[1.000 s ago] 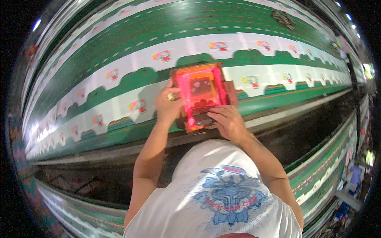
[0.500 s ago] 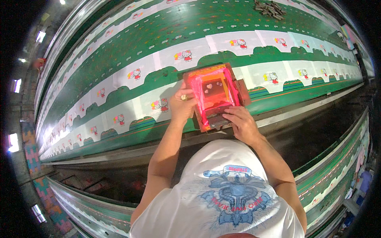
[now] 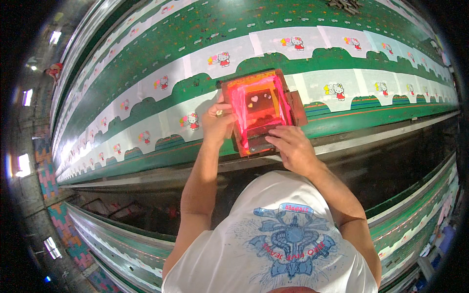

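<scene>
A small screen printing frame (image 3: 238,141) with bright pink taped edges lies over the near row of white fabric pieces. Small heart shapes show in its dark reddish mesh. My left hand (image 3: 218,123) is closed on the frame's left side, with the thumb toward the near edge. Across its near edge bend the fingers of my right hand (image 3: 294,150), gripping near the right corner. Left of the frame, a printed cat figure (image 3: 190,121) has pink and yellow balloons. On the right, another cat print (image 3: 334,92) shows yellow and pale balloons. Whatever lies under the frame is mostly hidden.
A long green printing table (image 3: 371,111) carries rows of white scalloped fabric pieces (image 3: 273,45) with cat prints. Dark small blocks (image 3: 344,6) lie piled at the far side. A pale rail (image 3: 361,139) runs along the near edge, and another long table (image 3: 415,205) stands behind me.
The whole view has shifted slightly, with the fabric rows and block pile sitting higher. Both hands keep their hold on the frame, which stays in nearly the same place on the row.
</scene>
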{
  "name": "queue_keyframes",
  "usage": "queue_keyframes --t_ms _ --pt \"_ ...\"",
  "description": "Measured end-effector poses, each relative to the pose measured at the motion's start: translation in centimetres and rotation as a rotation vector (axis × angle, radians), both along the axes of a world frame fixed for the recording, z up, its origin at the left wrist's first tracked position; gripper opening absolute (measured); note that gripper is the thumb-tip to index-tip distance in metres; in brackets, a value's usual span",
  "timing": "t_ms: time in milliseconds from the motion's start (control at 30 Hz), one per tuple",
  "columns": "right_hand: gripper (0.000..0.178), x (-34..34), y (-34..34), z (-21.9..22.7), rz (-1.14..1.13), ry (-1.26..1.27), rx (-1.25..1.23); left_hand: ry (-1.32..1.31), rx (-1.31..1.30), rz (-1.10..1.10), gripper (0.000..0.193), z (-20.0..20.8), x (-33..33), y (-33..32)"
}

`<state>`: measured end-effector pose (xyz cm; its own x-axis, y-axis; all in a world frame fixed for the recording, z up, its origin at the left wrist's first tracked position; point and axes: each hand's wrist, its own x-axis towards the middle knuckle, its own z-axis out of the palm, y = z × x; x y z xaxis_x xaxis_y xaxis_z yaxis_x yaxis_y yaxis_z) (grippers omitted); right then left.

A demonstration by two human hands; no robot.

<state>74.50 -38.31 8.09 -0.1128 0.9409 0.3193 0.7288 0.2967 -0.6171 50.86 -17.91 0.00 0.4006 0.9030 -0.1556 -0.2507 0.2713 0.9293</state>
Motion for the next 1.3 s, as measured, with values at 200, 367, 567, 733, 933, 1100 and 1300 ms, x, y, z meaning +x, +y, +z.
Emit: queue_keyframes --t_ms 200,367,567,733,933,1100,1300 --pt "0.051 -0.6 1.7 0.5 0.096 -0.335 -0.044 0.172 0.02 0.029 0.034 -2.0 -0.5 0.7" --pt "0.04 0.7 4.6 3.5 0.16 -0.34 -0.162 0.121 0.064 0.056 0.031 -1.4 0.3 0.3" --pt "0.039 3.3 11.3 3.8 0.12 -0.301 -0.289 0.067 -0.018 0.061 0.028 -0.5 1.0 -0.1" --pt "0.044 3.9 15.1 0.7 0.012 -0.31 -0.119 0.126 0.106 0.042 0.026 -2.7 0.6 0.6" --pt "0.055 1.4 12.0 1.1 -0.013 -0.361 -0.114 0.155 0.07 0.04 0.026 -2.4 0.3 0.3" --pt "0.056 -0.9 6.8 1.1 -0.01 -0.404 -0.094 0.131 0.047 0.009 0.027 -1.8 0.3 0.1" --pt "0.058 -2.7 2.4 2.0 0.002 -0.38 -0.154 0.094 0.053 0.022 0.026 -1.3 0.7 0.0"
